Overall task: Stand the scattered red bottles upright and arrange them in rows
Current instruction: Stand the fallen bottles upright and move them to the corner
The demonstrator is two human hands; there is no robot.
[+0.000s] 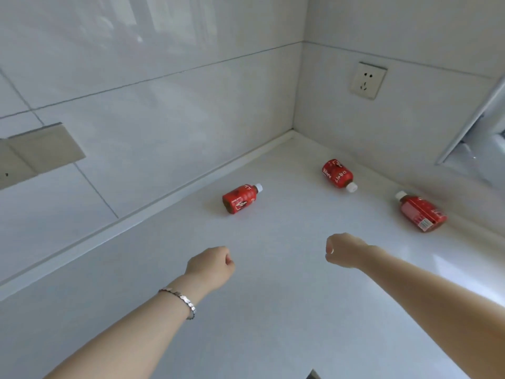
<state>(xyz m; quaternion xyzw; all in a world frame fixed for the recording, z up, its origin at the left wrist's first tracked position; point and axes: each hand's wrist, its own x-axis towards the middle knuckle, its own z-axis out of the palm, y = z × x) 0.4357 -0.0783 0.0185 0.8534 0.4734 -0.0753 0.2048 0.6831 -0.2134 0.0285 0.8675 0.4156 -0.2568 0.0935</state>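
Left hand (211, 265): curled into a loose fist, fingers folded in, holding nothing; it hovers over the near-middle of the counter, a silver bracelet (180, 298) on the wrist.
Left bottle (240, 198): lies on its side on the white counter (273, 310), left of centre and near the back wall; white cap points right and far, base points left.
Right hand (344, 250): also closed in a fist with the thumb tucked against the fingers, empty; it hangs beyond and to the right of the left hand, apart from every bottle.
Middle bottle (337, 174): on its side, far in the corner area, cap pointing near and right.
Right bottle (420, 212): on its side at the right, cap pointing far and left, printed label panel facing up.
Wall socket (368, 80): white, on the right-hand tiled wall above the middle bottle.
Spacing: the three bottles lie well apart, none upright.
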